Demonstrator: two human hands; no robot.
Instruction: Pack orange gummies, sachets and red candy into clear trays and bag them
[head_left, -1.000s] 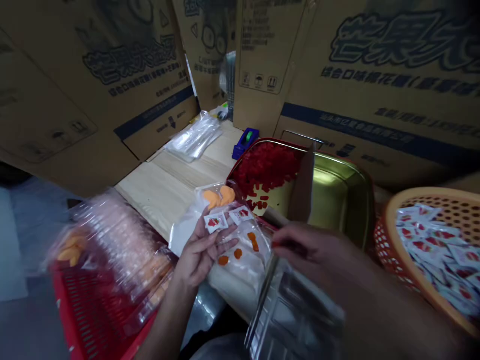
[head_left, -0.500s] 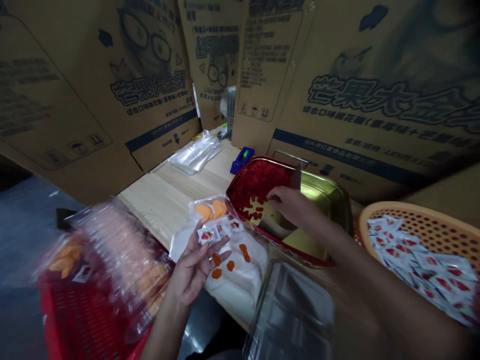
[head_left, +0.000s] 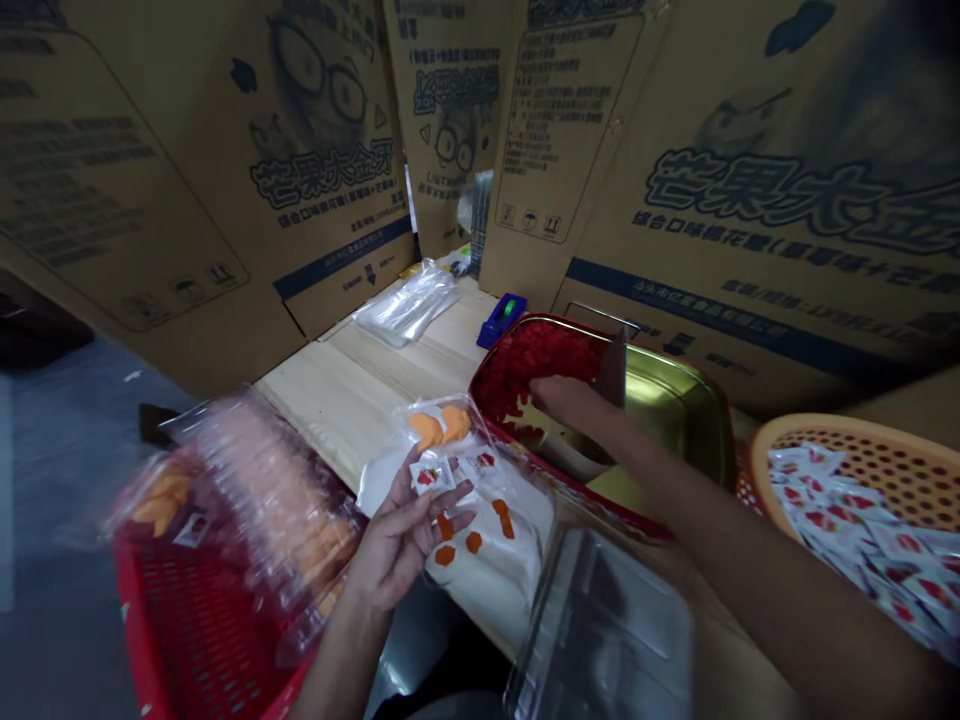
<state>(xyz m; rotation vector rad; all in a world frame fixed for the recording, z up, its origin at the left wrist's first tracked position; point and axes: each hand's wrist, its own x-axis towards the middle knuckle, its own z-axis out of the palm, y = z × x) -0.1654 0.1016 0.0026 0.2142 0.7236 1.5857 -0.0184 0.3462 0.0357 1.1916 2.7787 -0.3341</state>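
- Reaching with the right hand (head_left: 574, 405) into a red-rimmed metal tray (head_left: 679, 410), fingers together and lightly curled just over a heap of small red pieces (head_left: 529, 360); blur hiding whether anything is pinched.
- Holding the left hand (head_left: 401, 535) palm up and unclenched, fingers spread, with a strawberry-printed sachet (head_left: 433, 476) touching the fingertips.
- Showing a second printed sachet (head_left: 480, 463) just beyond those fingers, lying on a clear plastic tray (head_left: 442, 430) with two orange pieces (head_left: 427, 430) in it.
- Spotting more orange pieces (head_left: 474, 542) on a white sheet (head_left: 487, 570) just past the left hand, with clear plastic over them or not: too unclear to tell.
- Standing a cardboard divider (head_left: 611, 365) upright inside the metal tray, between the red heap and the bare golden floor.
- Placing a round orange basket (head_left: 862, 470) to the right, filled with loose sachets (head_left: 847, 530).
- Finding a stack of clear trays (head_left: 262, 500) in a red plastic crate (head_left: 142, 620) at the left, and a single clear tray (head_left: 600, 640) at the near edge of a wooden table (head_left: 337, 400).
- Seeing a blue tape dispenser (head_left: 501, 320), clear plastic bags (head_left: 409, 305) and printed cardboard boxes (head_left: 322, 170) farther off.
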